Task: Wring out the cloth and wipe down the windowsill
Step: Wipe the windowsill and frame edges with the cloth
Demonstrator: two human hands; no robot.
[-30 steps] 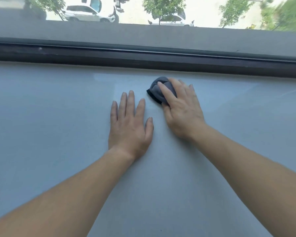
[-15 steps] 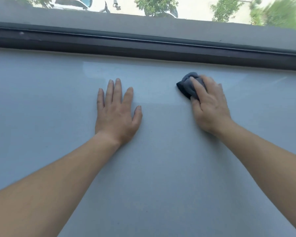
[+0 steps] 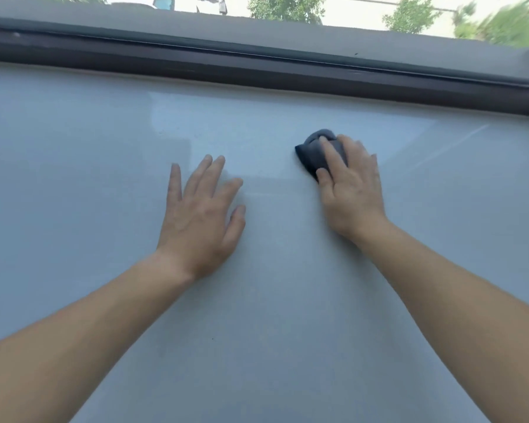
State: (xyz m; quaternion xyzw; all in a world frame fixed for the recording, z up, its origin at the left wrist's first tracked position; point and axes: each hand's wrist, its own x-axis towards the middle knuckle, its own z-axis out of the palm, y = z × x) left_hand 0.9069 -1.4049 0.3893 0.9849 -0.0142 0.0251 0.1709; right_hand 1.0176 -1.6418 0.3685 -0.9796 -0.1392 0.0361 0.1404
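A small dark grey cloth (image 3: 313,154), bunched into a wad, sits on a pale grey-blue windowsill (image 3: 104,154), right of centre and a little short of the window. The person's right hand (image 3: 353,190) lies palm down on top of it, pressing it to the sill. Its fingers are laid fairly straight over the fabric, and the thumb rests against the cloth's near edge. The left hand (image 3: 200,218) rests flat on the bare sill to the left, well apart from the cloth, with its fingers spread and holding nothing. Both bare forearms reach in from the bottom corners. A dark window frame (image 3: 257,68) runs along the far edge of the sill. Beyond the glass are sunlit green trees (image 3: 284,7) and what may be a parked vehicle (image 3: 162,0), too blurred to be sure.
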